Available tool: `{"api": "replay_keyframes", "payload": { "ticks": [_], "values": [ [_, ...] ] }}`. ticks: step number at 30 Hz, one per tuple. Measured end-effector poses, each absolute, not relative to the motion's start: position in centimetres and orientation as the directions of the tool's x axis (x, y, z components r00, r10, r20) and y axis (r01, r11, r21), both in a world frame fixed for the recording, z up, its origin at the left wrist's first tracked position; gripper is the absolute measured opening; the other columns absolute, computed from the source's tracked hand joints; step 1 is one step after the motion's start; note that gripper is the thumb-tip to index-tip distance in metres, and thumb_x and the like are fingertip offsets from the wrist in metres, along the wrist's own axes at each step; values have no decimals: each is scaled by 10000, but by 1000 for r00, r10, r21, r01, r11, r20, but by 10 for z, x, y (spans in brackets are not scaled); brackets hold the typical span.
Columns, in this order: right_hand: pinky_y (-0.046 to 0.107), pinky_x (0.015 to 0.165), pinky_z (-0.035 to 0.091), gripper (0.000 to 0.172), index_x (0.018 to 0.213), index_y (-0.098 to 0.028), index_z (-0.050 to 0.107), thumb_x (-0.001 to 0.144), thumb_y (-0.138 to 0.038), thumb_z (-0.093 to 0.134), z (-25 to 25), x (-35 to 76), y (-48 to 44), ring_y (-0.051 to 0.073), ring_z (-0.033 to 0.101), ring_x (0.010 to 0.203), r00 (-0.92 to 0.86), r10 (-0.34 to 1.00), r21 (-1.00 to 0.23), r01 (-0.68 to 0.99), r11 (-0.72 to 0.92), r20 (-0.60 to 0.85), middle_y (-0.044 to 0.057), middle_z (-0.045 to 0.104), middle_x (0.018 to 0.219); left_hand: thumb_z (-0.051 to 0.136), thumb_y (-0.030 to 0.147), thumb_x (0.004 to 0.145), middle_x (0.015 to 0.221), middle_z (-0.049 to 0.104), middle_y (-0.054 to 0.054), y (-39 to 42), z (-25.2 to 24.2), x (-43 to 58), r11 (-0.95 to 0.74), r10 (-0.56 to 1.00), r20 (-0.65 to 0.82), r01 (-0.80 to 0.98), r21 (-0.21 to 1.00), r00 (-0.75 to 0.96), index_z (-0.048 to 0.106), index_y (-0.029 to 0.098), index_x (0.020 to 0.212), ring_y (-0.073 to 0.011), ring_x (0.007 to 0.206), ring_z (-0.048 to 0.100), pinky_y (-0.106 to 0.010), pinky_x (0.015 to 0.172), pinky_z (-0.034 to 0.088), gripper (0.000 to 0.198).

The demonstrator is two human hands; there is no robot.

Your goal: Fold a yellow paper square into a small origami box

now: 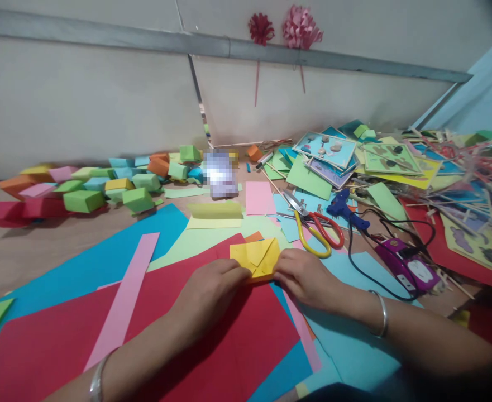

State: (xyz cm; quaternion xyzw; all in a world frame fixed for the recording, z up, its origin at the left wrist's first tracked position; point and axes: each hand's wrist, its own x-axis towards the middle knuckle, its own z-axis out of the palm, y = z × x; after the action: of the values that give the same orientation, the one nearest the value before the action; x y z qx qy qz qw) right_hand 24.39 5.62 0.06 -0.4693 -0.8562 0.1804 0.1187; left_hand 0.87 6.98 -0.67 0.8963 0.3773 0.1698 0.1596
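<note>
Between my two hands is a piece of folded yellow paper [256, 252], with crossing creases and a raised back flap. My left hand [215, 285] pinches its near left corner. At the right corner, my right hand [305, 276] grips the same paper with fingers pressed together. Both fingertips hide parts of the paper's edges. Beneath lies a large red sheet [229, 329], overlapping blue sheets [162, 226]. Beyond my right hand rest scissors [308, 220] with one yellow and one red handle.
Several folded paper boxes [84, 201] line the back left. A blue glue gun [346, 207] and its cable lie near a purple power strip [409, 265] at right. Cards [327, 148], sticks and scraps pile up behind. A pink strip [126, 296] crosses the red sheet.
</note>
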Motion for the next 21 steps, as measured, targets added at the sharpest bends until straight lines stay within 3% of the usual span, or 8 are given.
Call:
{"api": "replay_keyframes", "payload": {
  "ticks": [3, 7, 13, 16, 21],
  "values": [
    [264, 669, 335, 112, 859, -143, 646, 943, -147, 572, -1, 242, 59, 157, 546, 764, -450, 892, -453, 804, 386, -39, 55, 648, 820, 445, 181, 917, 806, 694, -71, 76, -11, 10, -584, 786, 127, 657, 477, 606, 700, 172, 859, -188, 670, 618, -274, 555, 427, 261],
    [270, 672, 316, 125, 836, -155, 605, 951, -189, 569, -3, 240, 62, 159, 540, 760, -390, 918, -434, 840, 325, -69, 46, 639, 813, 504, 239, 877, 936, 743, -112, 81, -11, 12, -386, 875, 5, 692, 610, 484, 706, 171, 988, -245, 808, 673, -326, 671, 479, 240],
    [278, 659, 292, 145, 821, -161, 583, 953, -216, 563, -4, 238, 63, 161, 535, 749, -378, 924, -405, 855, 324, -60, 43, 641, 805, 568, 286, 817, 948, 747, -114, 77, 2, 13, -268, 866, -153, 700, 662, 475, 679, 182, 1085, -275, 841, 658, -349, 697, 456, 308],
    [280, 652, 284, 140, 820, -163, 581, 948, -218, 572, -3, 236, 63, 165, 542, 751, -371, 925, -386, 867, 314, -79, 47, 651, 814, 561, 278, 816, 954, 738, -111, 77, 6, 12, -309, 833, -180, 708, 635, 524, 666, 195, 1066, -275, 848, 652, -338, 686, 433, 284],
    [285, 640, 272, 119, 848, -157, 591, 950, -211, 567, -4, 234, 63, 172, 557, 765, -346, 934, -332, 895, 298, -93, 64, 669, 848, 459, 262, 873, 897, 694, -131, 78, 9, 14, -355, 846, -220, 821, 447, 485, 644, 176, 1011, -281, 792, 623, -324, 618, 365, 246]
  ]
}}
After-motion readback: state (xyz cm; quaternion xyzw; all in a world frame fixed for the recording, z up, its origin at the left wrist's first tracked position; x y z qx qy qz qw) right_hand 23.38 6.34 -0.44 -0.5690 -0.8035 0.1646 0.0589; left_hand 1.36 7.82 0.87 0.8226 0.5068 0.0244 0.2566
